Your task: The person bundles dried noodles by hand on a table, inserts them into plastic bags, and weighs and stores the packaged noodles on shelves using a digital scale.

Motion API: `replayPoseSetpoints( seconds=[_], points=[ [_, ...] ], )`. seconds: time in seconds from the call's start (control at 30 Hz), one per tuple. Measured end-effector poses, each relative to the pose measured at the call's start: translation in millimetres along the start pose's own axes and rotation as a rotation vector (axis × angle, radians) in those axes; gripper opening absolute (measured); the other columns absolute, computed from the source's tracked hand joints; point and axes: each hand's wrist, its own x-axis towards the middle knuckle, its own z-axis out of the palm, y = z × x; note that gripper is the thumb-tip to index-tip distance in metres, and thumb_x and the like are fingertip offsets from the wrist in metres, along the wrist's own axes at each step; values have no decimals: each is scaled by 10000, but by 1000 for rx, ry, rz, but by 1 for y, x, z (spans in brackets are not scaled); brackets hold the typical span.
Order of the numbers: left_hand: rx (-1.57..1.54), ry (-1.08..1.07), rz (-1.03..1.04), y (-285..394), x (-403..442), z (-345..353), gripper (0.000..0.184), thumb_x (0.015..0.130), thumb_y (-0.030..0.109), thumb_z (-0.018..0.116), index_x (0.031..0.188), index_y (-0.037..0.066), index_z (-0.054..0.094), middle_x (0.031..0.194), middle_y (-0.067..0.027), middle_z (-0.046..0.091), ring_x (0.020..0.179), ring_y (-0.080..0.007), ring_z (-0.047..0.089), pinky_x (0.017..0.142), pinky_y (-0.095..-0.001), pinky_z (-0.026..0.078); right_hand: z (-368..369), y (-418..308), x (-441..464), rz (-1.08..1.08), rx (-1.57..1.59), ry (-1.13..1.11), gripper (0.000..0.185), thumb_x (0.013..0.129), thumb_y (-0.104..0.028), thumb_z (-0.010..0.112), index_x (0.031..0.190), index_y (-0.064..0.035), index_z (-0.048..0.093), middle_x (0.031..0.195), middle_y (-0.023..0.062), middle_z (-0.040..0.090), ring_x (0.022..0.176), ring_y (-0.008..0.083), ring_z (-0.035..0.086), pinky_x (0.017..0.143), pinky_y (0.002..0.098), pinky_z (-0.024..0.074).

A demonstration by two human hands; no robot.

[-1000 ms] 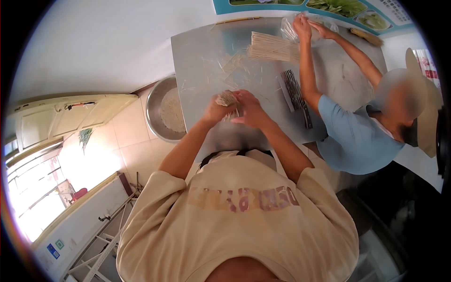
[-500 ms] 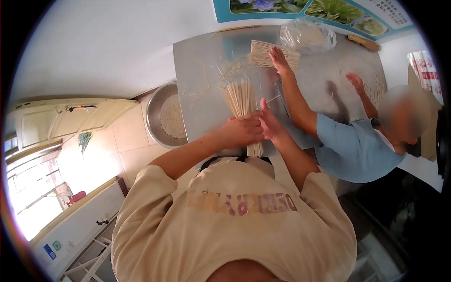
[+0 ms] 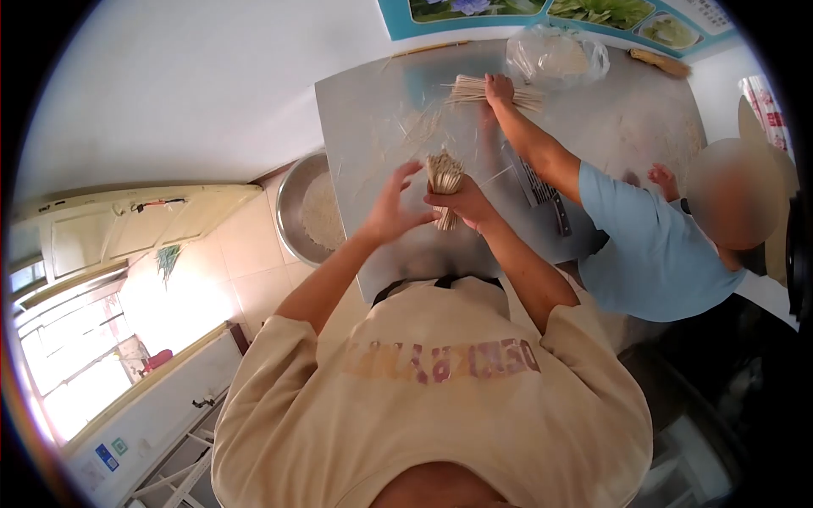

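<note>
A bundle of thin pale sticks (image 3: 445,173), resembling dried noodles, stands upright over the near part of the metal table, its cut ends facing up. My right hand (image 3: 467,203) is wrapped round the lower half of the bundle. To its left, my left hand (image 3: 394,201) is open, thumb and fingers spread toward the bundle; I cannot tell whether the thumb touches it. Loose sticks (image 3: 419,127) lie scattered on the table beyond. Right of my right hand lies a wide, dark-handled knife (image 3: 535,179).
The metal table (image 3: 356,110) carries a second stick pile (image 3: 470,89) under a co-worker's hand (image 3: 500,87). A clear plastic bag (image 3: 555,57) and a brush (image 3: 660,63) lie at the back. A metal basin (image 3: 288,212) of pale bits stands left, beside the table edge.
My left hand has come off the bundle and opened to its left. The bundle has gone from lying forward to upright in my right hand. The co-worker's hand has closed on the far pile.
</note>
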Motion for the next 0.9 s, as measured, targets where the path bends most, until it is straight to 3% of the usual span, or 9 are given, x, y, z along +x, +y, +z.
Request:
replayPoseSetpoints(
  seconds=[0.13,0.2,0.3,0.43,0.5,0.63,0.77,0.83,0.9],
  points=[
    [-53,-345,-7,-5,19,9,721,753,276,877,1371,88,559,1404,-127,541,1322,-297,503,1089,-410,427,2,18,-6,-305,-357,-136,341,791,-109,793,1115,-67,694,1056,47,714,970,204,666,871,345,523],
    [63,-379,2,-24,13,9,641,793,176,842,1374,109,579,1455,-115,513,1352,-285,477,1105,-394,408,-10,25,0,-520,-746,-227,381,744,-138,806,1108,-89,702,1119,81,705,1022,307,652,917,394,513],
    [102,-385,112,-42,5,2,683,776,114,832,1404,132,562,1473,-123,496,1367,-321,460,1108,-411,409,-13,25,1,-615,-878,-226,358,727,-169,810,1070,-116,719,1176,107,681,1048,370,625,949,436,497],
    [249,-383,159,-52,9,-10,766,738,134,851,1432,142,529,1507,-120,459,1390,-337,430,1130,-433,384,5,8,-6,-565,-827,-227,353,725,-188,825,1053,-111,721,1168,110,677,1068,350,624,951,434,494],
    [459,-451,273,-46,19,-6,756,770,233,823,1453,185,502,1503,-131,456,1396,-355,408,1143,-450,365,8,13,2,-342,-997,-309,416,735,-221,834,1110,-109,693,1157,108,674,1069,336,626,946,427,495],
    [455,-447,387,16,43,-23,831,731,323,846,1465,170,489,1528,-109,426,1431,-343,368,1164,-480,326,8,-5,3,-401,-644,-273,482,800,-246,789,1226,-105,614,1182,95,666,1094,290,632,948,390,494],
    [636,-399,607,123,66,-37,907,738,408,838,1498,133,427,1549,-96,390,1422,-334,382,1161,-469,332,44,-82,-36,-587,-917,-159,499,825,-214,765,1271,-86,581,1222,79,647,1115,260,628,948,388,501],
    [624,-374,657,127,78,-37,943,744,443,832,1513,116,395,1557,-106,375,1420,-325,390,1156,-459,342,47,-93,-30,-725,-503,-10,496,853,-159,733,1299,-41,554,1256,82,617,1141,232,613,938,372,514],
    [131,-311,455,104,96,-34,1028,749,512,816,1536,71,323,1528,-149,408,1403,-307,417,1135,-426,370,48,-101,-13,-503,-153,57,426,840,-126,742,1216,1,586,1115,81,651,1015,197,647,854,328,547]
  ],
)
